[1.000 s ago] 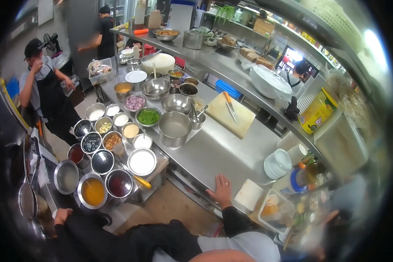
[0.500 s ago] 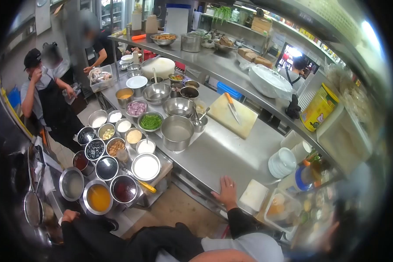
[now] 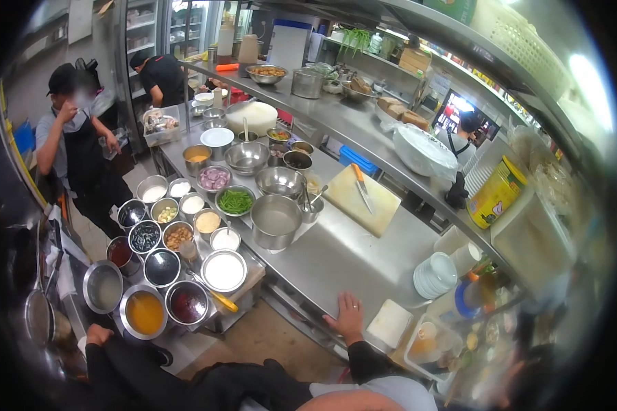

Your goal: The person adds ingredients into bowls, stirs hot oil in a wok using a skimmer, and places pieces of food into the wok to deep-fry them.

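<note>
**Right hand point(image 3: 347, 318) flat on steel counter point(image 3: 353, 267), left hand point(image 3: 99, 335) low by the bowls**

From my remote feed: yellow tin point(image 3: 497, 192) on the shelf point(image 3: 363, 113) carries print and a picture, letters too blurred for me to read. Green box point(image 3: 452, 8) up top has pale lettering, cut by the frame, also unreadable.

Right hand: palm down, thumb out from the fingers, ring on one finger, touching brushed steel near the counter's front edge. Small white board point(image 3: 389, 324) just beside it. Left hand: fingers look bent; can't tell if it grips anything. Nearest it I get a steel bowl point(image 3: 123, 314) of orange sauce, round, wide-rimmed.

Materials: deep cylindrical steel pot point(image 3: 273, 240); chopped greens point(image 3: 234, 201) and purple onion point(image 3: 214, 179) in round bowls; rectangular pale cutting board point(image 3: 346, 202), scuffed, with a knife point(image 3: 362, 186), orange handle, lying flat on it; smooth stacked white plates point(image 3: 435, 275); wrinkled plastic over a big bowl on the shelf.

Room: I see working space on the steel between pot, cutting board, plates and right hand. Brown floor point(image 3: 274, 335) shows between the counter's front edge and the packed bowls.
</note>
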A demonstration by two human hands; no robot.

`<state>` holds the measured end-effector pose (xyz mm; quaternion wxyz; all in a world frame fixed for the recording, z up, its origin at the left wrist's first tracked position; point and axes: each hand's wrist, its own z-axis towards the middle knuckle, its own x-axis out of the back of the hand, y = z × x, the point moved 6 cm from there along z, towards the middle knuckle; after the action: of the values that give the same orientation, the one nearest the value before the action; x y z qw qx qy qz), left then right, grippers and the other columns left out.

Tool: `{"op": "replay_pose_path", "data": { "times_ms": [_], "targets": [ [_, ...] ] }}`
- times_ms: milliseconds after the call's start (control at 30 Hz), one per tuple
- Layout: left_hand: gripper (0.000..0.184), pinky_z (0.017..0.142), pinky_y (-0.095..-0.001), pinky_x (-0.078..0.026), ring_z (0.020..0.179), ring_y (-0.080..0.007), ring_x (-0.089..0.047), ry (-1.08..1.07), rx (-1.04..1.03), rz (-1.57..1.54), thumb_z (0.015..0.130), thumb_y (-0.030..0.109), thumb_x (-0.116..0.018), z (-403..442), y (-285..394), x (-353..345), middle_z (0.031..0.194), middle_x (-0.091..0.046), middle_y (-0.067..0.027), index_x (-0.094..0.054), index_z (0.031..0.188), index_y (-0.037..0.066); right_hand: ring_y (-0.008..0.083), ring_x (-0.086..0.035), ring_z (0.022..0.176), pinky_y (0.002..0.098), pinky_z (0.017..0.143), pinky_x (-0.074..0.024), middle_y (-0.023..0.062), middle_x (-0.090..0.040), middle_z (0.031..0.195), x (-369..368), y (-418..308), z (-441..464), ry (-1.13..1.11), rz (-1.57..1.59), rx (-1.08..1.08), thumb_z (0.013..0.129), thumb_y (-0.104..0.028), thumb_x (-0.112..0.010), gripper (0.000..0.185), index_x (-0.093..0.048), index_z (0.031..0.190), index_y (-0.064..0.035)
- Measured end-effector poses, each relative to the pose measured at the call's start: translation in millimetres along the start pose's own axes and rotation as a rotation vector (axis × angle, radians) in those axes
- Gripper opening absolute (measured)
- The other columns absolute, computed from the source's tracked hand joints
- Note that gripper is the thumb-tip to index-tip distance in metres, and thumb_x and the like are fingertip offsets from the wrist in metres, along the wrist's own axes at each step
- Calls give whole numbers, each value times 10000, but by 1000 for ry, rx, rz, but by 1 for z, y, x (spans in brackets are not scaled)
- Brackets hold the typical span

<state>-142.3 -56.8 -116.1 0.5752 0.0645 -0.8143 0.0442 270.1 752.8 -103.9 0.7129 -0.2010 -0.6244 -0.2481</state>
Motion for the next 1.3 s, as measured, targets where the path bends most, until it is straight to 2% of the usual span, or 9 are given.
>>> {"op": "replay_pose_path", "data": {
  "times_ms": [100,233,333,400,733,800,900,1100,1300],
  "targets": [
    [341,792,-343,-564,827,-271,-744,-248,75,-352,741,252,-781,1,-2,-15,889,-749,-182,-748,883,-56,301,-334,1424,522,1177,-224,122,-395,1529,-2,1,-2,-18,19,-4,759,-678,-667,951,-407,1470,-103],
    [288,680,-352,-586,763,-277,-742,-291,65,-457,793,194,-777,10,-11,-25,870,-746,-182,-742,898,-72,303,-335,1422,526,1176,-222,123,-398,1526,-3,1,-2,-12,40,-9,763,-669,-669,931,-419,1462,-106],
    [275,647,-338,-581,711,-236,-742,-355,-499,-300,795,150,-769,23,-1,-38,846,-752,-148,-728,881,-108,304,-345,1411,532,1167,-231,123,-408,1515,-4,2,-2,-8,48,-3,766,-664,-669,915,-436,1451,-104],
    [315,677,-314,-576,735,-228,-747,-276,17,-433,791,189,-772,21,-15,-37,817,-753,-139,-725,849,-117,304,-352,1403,535,1162,-237,123,-414,1509,-5,2,-2,-8,52,3,766,-662,-669,909,-445,1445,-101],
    [283,698,-347,-571,705,-251,-739,-157,-42,-129,753,222,-777,-1,13,0,741,-738,-141,-744,781,-57,302,-354,1397,529,1155,-247,123,-415,1507,1,0,-3,19,39,15,763,-671,-664,919,-447,1447,-97],
    [277,695,-356,-565,690,-248,-733,-12,-36,-31,756,240,-765,-2,13,6,734,-735,-142,-745,756,-37,302,-352,1400,527,1158,-245,122,-412,1510,1,0,-3,11,40,18,762,-673,-664,924,-442,1451,-99],
    [287,801,-329,-557,783,-237,-729,-105,65,-119,768,313,-727,0,6,0,723,-737,-93,-767,745,29,301,-340,1411,524,1164,-238,120,-403,1518,-2,2,-2,-2,35,7,762,-677,-661,935,-428,1463,-105],
    [267,794,-296,-559,785,-201,-737,-167,59,-98,784,290,-721,4,3,-5,748,-753,-44,-774,769,28,292,-339,1408,511,1169,-230,123,-409,1510,0,0,-2,7,53,-3,739,-636,-708,939,-439,1452,-87],
    [324,773,-353,-567,758,-236,-735,-203,2,-65,720,330,-779,8,2,-8,761,-745,-99,-769,813,19,294,-337,1411,511,1173,-225,121,-406,1514,1,0,-2,1,60,-7,744,-638,-704,942,-430,1459,-91]
  ]
}}
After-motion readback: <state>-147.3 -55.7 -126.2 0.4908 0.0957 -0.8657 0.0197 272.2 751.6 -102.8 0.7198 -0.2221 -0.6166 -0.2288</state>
